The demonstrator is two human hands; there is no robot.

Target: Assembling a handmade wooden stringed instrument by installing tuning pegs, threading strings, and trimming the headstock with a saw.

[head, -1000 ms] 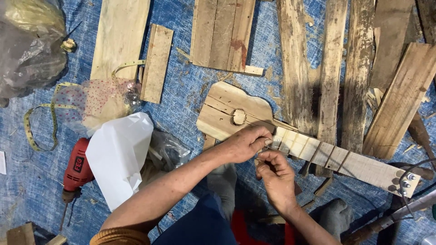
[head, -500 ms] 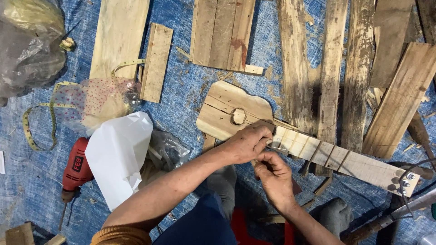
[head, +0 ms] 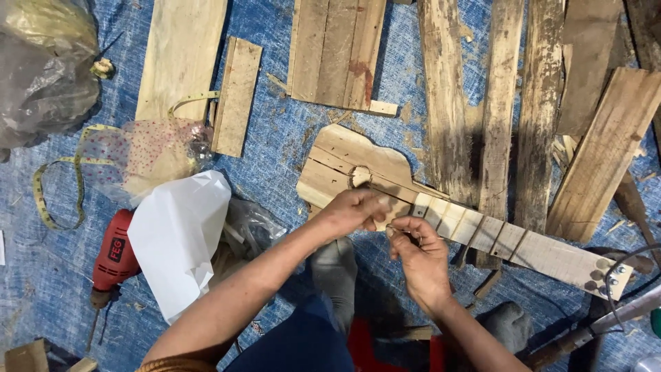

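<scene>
Low centre of frame: right hand [head: 420, 255] pinched together on a thin wire [head: 406, 233], fingertips closed. Just above and left: left hand [head: 354, 210] curled shut, pressing on the wooden guitar-shaped piece [head: 358, 169] where body meets neck. Neck running toward lower right, ending at a headstock with small pegs. Left of centre: white paper sheet [head: 179, 238], red electric drill [head: 113, 255] beside it, yellow measuring tape [head: 58, 186] further left. Across the top: rough wooden planks [head: 499, 103] on blue tarp [head: 275, 131].
</scene>
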